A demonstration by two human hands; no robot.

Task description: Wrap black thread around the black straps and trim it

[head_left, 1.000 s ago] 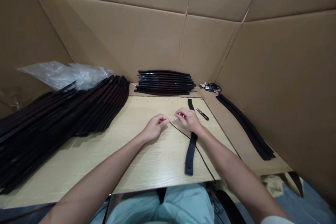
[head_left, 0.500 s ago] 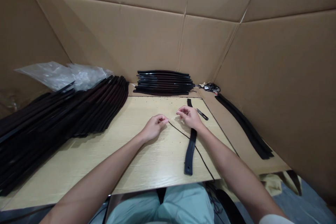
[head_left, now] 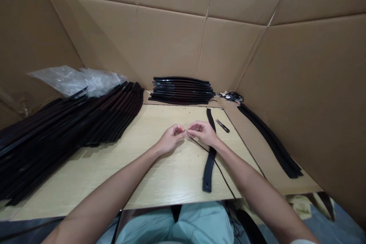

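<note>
My left hand [head_left: 172,137] is closed in a pinch at the end of a thin black cord [head_left: 223,173]. Just to its right, my right hand [head_left: 202,132] is pinched too, its fingertips almost touching those of the left. Something small and pale shows between the fingertips, too small to make out. From there the cord runs down to the right, across a flat black strip [head_left: 208,173] with a hole near its lower end, and over the table's front edge. My right wrist covers part of the strip. Black thread snips [head_left: 222,126] lie beyond the right hand.
Many black strips lie fanned at the left [head_left: 71,133], with clear plastic bags [head_left: 105,82] on them. Another stack of strips [head_left: 181,90] stands at the back, beside tangled cords [head_left: 233,96]. More strips [head_left: 268,141] lie at the right. Cardboard walls [head_left: 168,42] enclose the table.
My right hand has moved left and slightly down, so its fingertips now meet those of my left hand at the cord's end. The view has shifted slightly.
</note>
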